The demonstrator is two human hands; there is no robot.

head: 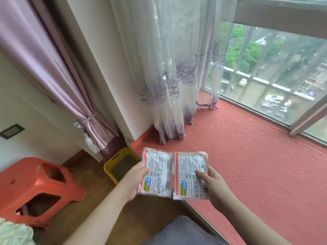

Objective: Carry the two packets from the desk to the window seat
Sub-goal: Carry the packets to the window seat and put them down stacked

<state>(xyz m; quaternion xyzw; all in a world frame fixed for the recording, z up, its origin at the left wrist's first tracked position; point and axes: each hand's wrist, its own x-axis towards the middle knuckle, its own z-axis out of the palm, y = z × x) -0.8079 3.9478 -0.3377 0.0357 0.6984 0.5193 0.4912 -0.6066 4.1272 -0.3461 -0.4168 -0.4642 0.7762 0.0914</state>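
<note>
This is a room in a home, most likely a bedroom or a living room in a high flat. A wide bay window point(276, 71) looks down on trees, parked cars and other buildings far below. Under the glass runs a window seat covered with a coral-red textured mat point(256, 156). A sheer white curtain with purple embroidery point(169, 71) hangs onto the seat, and beside it a shiny lilac drape point(58, 68) is tied back with a cord. On the brown wooden floor point(99, 200) stand an orange plastic stool point(35, 183) and a small yellow plastic bin point(118, 163). A dark wall switch plate point(12, 131) sits on the white wall.
</note>
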